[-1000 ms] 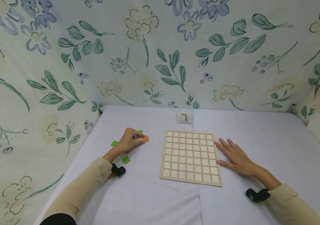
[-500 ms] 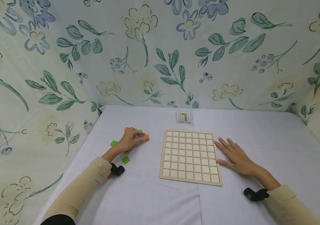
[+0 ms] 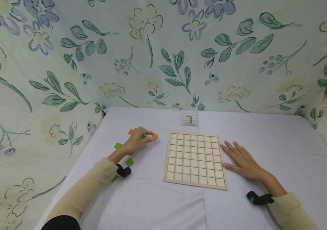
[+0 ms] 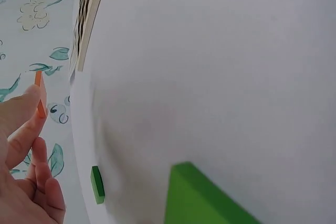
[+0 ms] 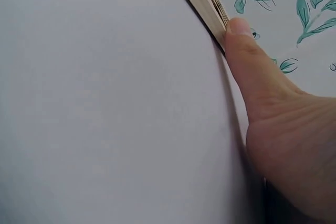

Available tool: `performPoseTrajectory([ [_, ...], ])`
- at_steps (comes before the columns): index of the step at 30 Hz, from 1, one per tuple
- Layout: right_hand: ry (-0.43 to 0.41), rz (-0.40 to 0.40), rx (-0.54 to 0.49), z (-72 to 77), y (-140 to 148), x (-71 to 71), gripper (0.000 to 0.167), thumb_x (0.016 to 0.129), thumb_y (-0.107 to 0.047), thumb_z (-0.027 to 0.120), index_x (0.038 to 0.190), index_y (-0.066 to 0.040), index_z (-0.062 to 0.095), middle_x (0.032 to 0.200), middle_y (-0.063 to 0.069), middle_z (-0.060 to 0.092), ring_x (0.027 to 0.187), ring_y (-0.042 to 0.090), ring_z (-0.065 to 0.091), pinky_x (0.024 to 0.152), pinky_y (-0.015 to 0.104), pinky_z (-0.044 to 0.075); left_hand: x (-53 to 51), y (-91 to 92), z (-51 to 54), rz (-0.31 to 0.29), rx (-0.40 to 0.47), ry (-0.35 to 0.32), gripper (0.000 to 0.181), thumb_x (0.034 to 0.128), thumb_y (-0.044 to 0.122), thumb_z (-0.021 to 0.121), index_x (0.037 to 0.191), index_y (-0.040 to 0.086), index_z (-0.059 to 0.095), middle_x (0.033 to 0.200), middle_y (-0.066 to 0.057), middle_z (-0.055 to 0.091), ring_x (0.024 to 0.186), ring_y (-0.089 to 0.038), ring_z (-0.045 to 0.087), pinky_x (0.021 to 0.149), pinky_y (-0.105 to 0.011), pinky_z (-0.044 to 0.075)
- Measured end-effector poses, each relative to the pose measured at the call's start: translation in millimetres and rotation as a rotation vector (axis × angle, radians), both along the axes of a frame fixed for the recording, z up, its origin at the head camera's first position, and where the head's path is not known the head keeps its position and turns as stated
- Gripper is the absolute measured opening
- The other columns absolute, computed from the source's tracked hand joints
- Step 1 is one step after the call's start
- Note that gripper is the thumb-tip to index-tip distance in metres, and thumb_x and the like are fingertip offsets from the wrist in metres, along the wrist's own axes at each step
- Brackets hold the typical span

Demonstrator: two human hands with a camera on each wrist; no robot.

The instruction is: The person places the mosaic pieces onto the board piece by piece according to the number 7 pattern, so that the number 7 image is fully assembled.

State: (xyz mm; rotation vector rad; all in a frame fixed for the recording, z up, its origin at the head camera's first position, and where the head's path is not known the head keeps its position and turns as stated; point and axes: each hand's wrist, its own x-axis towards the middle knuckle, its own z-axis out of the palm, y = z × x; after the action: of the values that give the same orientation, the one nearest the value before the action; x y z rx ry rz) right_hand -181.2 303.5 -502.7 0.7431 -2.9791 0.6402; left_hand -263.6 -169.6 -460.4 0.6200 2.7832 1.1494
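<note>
Between thumb and fingertips my left hand (image 3: 137,140) pinches a square orange tile (image 3: 155,136), which the left wrist view shows held up above the cloth. Around and under that hand lie loose tiles: a green tile (image 3: 118,145), another green tile (image 3: 130,162) and an orange tile (image 3: 130,131), some of them partly covered by the hand and arm. To the right is a wooden grid board (image 3: 195,159) of bare square cells. My right hand (image 3: 242,161) lies with fingers spread, its thumb and fingertips touching the board's right edge.
A small card (image 3: 189,119) printed with a coloured grid pattern lies behind the board. White cloth (image 3: 157,204) covers the table, with a crease running forward from the board. A flower-patterned curtain (image 3: 180,57) encloses the back and sides.
My left hand has lifted the orange tile and carried it slightly right and away from me, towards the board. The right hand stays at the board's edge.
</note>
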Motion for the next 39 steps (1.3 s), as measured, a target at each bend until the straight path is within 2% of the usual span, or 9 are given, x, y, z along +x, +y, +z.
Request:
performPoseTrajectory([
  [6,0.006,-0.003,0.0,-0.4,0.1,1.2,0.08,0.095,-0.044,0.065,0.158,-0.014,0.027,0.161,0.023,0.018,0.145,0.052,0.006,0.111,0.068,0.004,0.4,23.3,4.0,-0.018,-0.005,-0.004,0.03,0.0939,0.022,0.072,0.122,0.011,0.072,0.115,-0.013,0.057,0.109,-0.03,0.044,0.091,-0.043,0.038],
  [16,-0.004,0.005,-0.023,-1.8,-0.1,0.6,0.079,0.095,-0.043,0.065,0.158,-0.013,0.028,0.161,0.023,0.018,0.145,0.052,0.006,0.111,0.068,0.004,-1.5,61.0,4.6,-0.077,-0.007,-0.009,0.03,0.0924,0.02,0.074,0.121,0.012,0.072,0.114,-0.011,0.058,0.107,-0.028,0.044,0.089,-0.04,0.039],
  [27,-0.002,-0.005,-0.011,1.4,-0.4,1.0,0.079,0.095,-0.044,0.065,0.158,-0.013,0.029,0.161,0.023,0.018,0.145,0.052,0.006,0.11,0.069,0.005,-9.1,84.0,5.3,-0.158,0.005,-0.016,0.033,0.0946,0.022,0.071,0.126,0.01,0.07,0.118,-0.014,0.059,0.108,-0.029,0.045,0.09,-0.039,0.038],
  [35,0.002,-0.009,-0.007,-0.3,0.0,-0.5,0.079,0.095,-0.044,0.065,0.158,-0.013,0.028,0.161,0.023,0.018,0.145,0.052,0.006,0.11,0.069,0.005,-15.8,100.2,2.3,-0.21,0.014,-0.023,0.033,0.0941,0.022,0.071,0.124,0.009,0.07,0.115,-0.009,0.062,0.105,-0.028,0.046,0.086,-0.034,0.037],
  [39,-0.002,-0.005,-0.014,-1.2,0.2,-0.5,0.079,0.095,-0.044,0.065,0.158,-0.014,0.028,0.161,0.022,0.018,0.145,0.052,0.006,0.11,0.069,0.004,-16.6,107.0,-1.8,-0.201,0.01,-0.051,0.032,0.0939,0.022,0.072,0.124,0.011,0.071,0.112,-0.01,0.06,0.1,-0.028,0.046,0.082,-0.032,0.036],
])
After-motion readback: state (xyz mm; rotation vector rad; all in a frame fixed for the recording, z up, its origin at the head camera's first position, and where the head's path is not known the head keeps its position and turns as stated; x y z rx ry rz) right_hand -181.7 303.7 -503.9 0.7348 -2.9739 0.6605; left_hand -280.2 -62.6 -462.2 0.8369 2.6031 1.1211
